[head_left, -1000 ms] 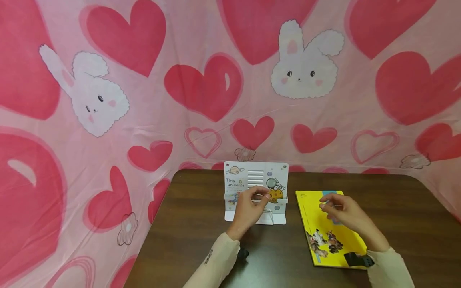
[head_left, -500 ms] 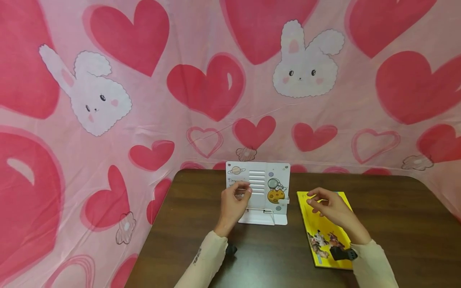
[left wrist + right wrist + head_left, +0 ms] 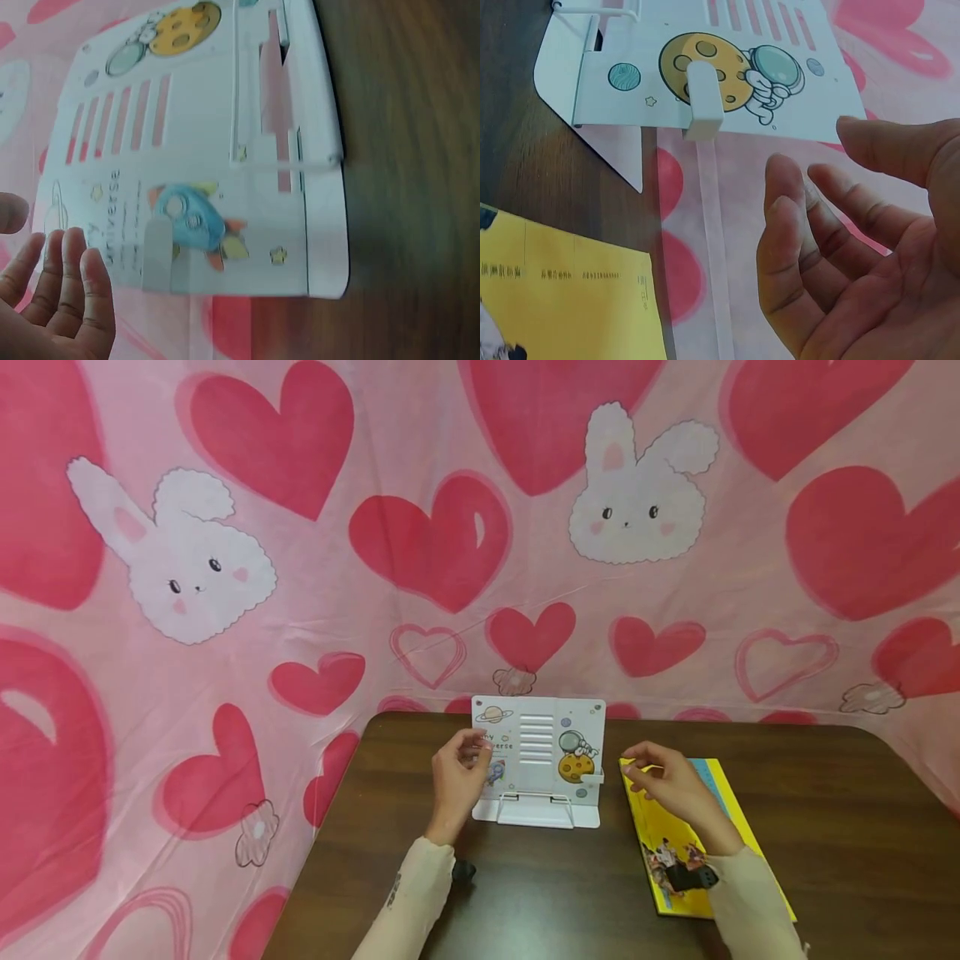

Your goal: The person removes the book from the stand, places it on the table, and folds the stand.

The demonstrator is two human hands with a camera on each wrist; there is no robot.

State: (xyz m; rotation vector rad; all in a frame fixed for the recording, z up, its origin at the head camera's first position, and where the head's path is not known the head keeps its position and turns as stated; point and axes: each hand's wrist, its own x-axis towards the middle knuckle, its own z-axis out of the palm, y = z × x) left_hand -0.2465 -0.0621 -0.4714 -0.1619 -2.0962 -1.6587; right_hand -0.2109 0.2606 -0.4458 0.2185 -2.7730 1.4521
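A white book stand (image 3: 536,777) stands upright near the back of the table, printed with an astronaut, a planet and a rocket. My left hand (image 3: 457,781) hovers before its left edge, fingers loosely bent and nothing in them. In the left wrist view, that hand's fingers (image 3: 71,285) are apart from the stand's small side clip (image 3: 157,255). Over the far left part of a yellow book (image 3: 656,822) hangs my right hand (image 3: 671,781), also holding nothing. The right wrist view has its thumb and fingers spread apart, beside the stand's other clip (image 3: 705,101).
The brown wooden table (image 3: 562,902) reaches to a pink cloth (image 3: 442,660) with hearts and rabbits, hanging behind and to the left. A wire support (image 3: 536,810) folds out at the stand's base. A dark strap (image 3: 690,877) is on the right wrist.
My left hand has moved left, from the front of the stand to its left edge. The right hand has shifted left above the yellow book. Stand and book stay put.
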